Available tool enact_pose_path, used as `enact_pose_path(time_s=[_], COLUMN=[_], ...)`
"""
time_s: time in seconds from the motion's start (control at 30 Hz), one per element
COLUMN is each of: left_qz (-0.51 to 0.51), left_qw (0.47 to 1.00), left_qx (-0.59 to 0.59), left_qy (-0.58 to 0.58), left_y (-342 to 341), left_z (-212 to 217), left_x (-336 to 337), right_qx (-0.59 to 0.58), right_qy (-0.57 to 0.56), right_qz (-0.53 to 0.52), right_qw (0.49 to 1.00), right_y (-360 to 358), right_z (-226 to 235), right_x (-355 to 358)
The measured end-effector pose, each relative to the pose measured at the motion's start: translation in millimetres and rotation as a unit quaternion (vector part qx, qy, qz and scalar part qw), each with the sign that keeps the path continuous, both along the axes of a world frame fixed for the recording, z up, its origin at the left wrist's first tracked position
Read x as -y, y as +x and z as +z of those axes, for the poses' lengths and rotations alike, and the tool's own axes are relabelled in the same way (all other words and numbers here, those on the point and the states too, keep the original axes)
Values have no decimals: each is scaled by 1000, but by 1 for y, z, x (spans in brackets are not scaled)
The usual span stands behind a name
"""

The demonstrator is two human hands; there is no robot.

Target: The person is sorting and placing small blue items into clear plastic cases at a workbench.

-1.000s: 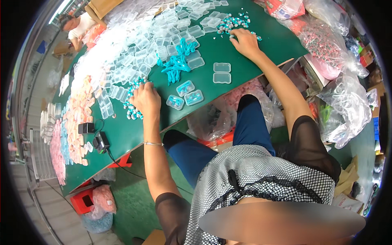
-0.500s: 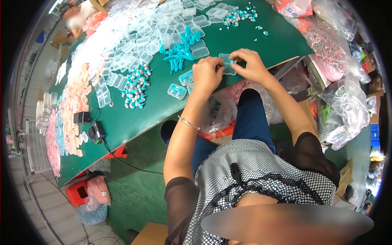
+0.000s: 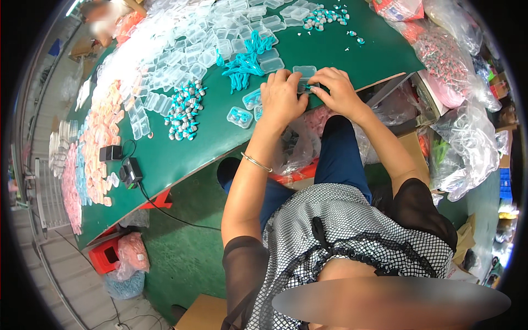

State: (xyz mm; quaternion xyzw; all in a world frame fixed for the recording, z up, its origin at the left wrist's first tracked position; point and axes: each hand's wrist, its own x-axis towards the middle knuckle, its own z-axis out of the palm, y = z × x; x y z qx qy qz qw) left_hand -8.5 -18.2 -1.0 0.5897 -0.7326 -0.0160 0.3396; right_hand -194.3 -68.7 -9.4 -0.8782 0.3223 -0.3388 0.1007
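At the near edge of the green table (image 3: 352, 60), a small clear plastic case (image 3: 304, 71) lies with its lid raised between my hands. My left hand (image 3: 282, 98) is curled over the left side of this case, fingers bent and thumb toward it; the fingertips are partly hidden. My right hand (image 3: 338, 93) pinches a small teal-and-grey piece at the case's right side, most of it covered by the fingers. Just left of my left hand sit a filled clear case (image 3: 240, 117) with teal contents and another filled case (image 3: 252, 99). Behind them lies a bundle of teal cords (image 3: 242, 65).
A pile of teal-and-grey plugs (image 3: 185, 110) lies to the left, a smaller group (image 3: 325, 19) at the far side. Many empty clear cases (image 3: 190, 52) cover the back. Peach pieces (image 3: 104, 143) and a black device (image 3: 130, 173) with a cable are further left. Plastic bags (image 3: 440, 66) crowd the right.
My left hand has turned flatter, its thumb now lower and pointing right. My right fingertips have come down slightly toward the case. The case's raised lid shows more clearly behind my hands.
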Motion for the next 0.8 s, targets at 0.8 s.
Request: enact_pose_path(time_s=[0.8], left_qz=[44], left_qw=[995], left_qx=[82], left_qy=[23], left_y=[-5], left_z=[-5], left_x=[-10], right_qx=[-104], right_qy=[170], right_qz=[3], right_qw=[980], right_y=[118], right_z=[32], right_x=[79])
